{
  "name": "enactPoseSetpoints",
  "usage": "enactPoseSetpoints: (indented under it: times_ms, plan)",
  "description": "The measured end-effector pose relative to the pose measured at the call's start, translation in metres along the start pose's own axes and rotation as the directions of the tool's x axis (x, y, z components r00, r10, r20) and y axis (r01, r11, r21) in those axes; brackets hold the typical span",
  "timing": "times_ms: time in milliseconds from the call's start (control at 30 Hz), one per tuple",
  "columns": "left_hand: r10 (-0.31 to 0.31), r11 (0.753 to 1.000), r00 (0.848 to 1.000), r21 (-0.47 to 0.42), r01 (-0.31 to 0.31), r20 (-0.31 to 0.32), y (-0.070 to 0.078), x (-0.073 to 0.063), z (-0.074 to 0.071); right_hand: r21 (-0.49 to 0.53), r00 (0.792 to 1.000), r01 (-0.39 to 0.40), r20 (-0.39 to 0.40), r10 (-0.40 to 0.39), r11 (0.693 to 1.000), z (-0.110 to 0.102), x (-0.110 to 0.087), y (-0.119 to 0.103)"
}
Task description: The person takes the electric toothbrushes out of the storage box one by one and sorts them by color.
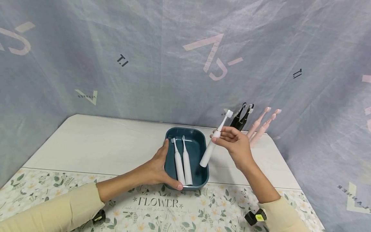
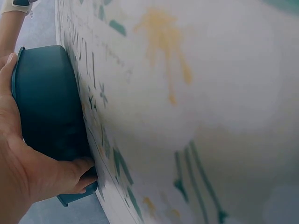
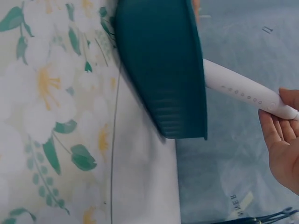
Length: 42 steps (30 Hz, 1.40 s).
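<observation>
My right hand (image 1: 236, 145) pinches a white electric toothbrush (image 1: 208, 154) near its neck, between thumb and fingers. The toothbrush tilts, brush head up, its lower end over the right side of a dark teal tray (image 1: 198, 141). Two more white electric toothbrushes (image 1: 187, 164) lie side by side in the tray's left half, heads toward the far end. My left hand (image 1: 157, 166) grips the tray's left side, thumb at the near rim and fingers along the wall. The right wrist view shows a row of small marks on the held handle (image 3: 243, 91).
Behind my right hand, black electric toothbrushes (image 1: 242, 120) and pink electric toothbrushes (image 1: 258, 129) stand upright, their lower parts hidden. A white and floral cloth (image 1: 116, 145) covers the table. A grey printed curtain (image 1: 145, 80) hangs behind and on both sides.
</observation>
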State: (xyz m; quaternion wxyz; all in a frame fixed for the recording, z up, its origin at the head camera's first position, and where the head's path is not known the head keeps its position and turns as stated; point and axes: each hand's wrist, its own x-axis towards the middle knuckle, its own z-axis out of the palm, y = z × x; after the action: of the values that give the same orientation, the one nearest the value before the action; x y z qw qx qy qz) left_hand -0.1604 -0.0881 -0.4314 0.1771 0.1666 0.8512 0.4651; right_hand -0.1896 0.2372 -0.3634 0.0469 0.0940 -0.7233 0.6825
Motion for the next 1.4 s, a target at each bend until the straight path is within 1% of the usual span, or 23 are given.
enactPoseSetpoints:
  times_ms: [200,433,800,867,1033,1267,1400]
  plan:
    - [0.000,1.000,1.000,-0.004,0.000,0.002,0.000,0.000,0.000,0.049,1.000,0.017,-0.020,-0.016,0.999,-0.008,0.002,-0.006]
    - [0.011,1.000,1.000,-0.006,-0.011,0.006,-0.001,0.000,-0.001,0.054,0.999,0.039,-0.037,-0.037,0.998,-0.016,0.002,-0.010]
    - [0.002,1.000,1.000,-0.003,-0.002,0.010,0.000,-0.001,-0.002,0.069,0.996,0.064,-0.074,-0.059,0.996,-0.031,0.004,-0.011]
    - [0.003,1.000,1.000,-0.003,-0.003,0.009,0.000,0.000,-0.002,0.058,0.994,0.055,-0.093,-0.050,0.997,-0.033,0.004,-0.011]
    - [-0.002,1.000,1.000,-0.002,0.002,0.010,-0.001,0.000,-0.001,0.005,0.986,-0.004,-0.169,0.005,1.000,-0.041,0.005,-0.008]
    - [-0.011,1.000,1.000,-0.005,0.011,0.010,-0.001,0.000,-0.001,0.009,0.977,-0.050,-0.206,0.051,0.999,-0.053,0.007,-0.001]
    - [-0.013,1.000,1.000,-0.003,0.013,0.010,0.000,0.000,-0.001,-0.003,0.972,-0.051,-0.228,0.049,0.999,-0.058,0.009,0.002]
